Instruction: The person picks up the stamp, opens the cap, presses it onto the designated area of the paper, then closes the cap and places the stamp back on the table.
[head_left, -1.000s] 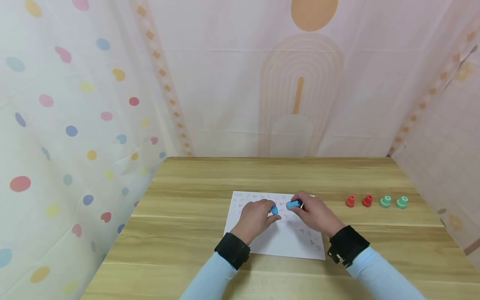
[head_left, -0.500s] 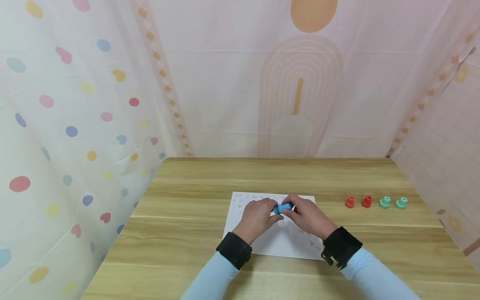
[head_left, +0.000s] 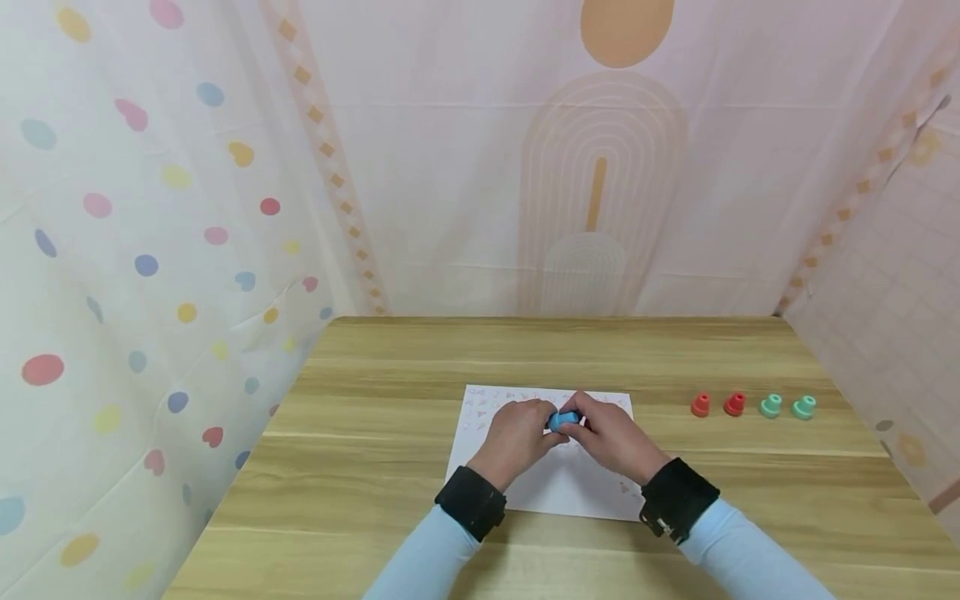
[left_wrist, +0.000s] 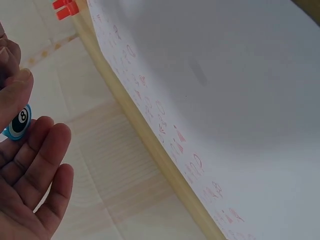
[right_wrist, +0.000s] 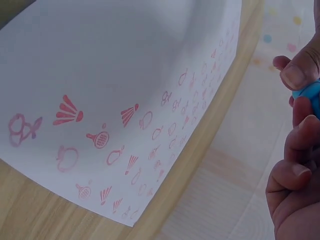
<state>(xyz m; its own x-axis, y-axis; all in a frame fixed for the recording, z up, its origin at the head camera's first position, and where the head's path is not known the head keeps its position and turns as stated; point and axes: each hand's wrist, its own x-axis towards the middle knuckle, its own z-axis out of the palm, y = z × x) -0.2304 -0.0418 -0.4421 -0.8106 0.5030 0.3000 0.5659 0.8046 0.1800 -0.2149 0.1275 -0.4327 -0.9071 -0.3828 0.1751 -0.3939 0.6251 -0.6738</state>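
Both hands meet over a white sheet of paper (head_left: 540,493) printed with rows of small red pictures. My left hand (head_left: 513,437) pinches the cap end of a small blue toy stamp (head_left: 565,421). The stamp's body is gripped by the thumb and fingers of my right hand (head_left: 613,437). Cap and body touch end to end; the fingers partly hide the joint. In the left wrist view, a round 8-ball label (left_wrist: 21,120) shows on the blue cap's end. The right wrist view shows only a blue edge of the stamp body (right_wrist: 306,91) under the thumb.
Two red stamps (head_left: 717,405) and two green stamps (head_left: 787,407) stand in a row to the right of the paper. All of it is on a wooden table (head_left: 360,433), with patterned curtains (head_left: 450,208) behind and at the sides.
A second ago the blue cap and the stamp body were apart. My right hand has moved left, bringing the body against the cap; the left hand has barely shifted.
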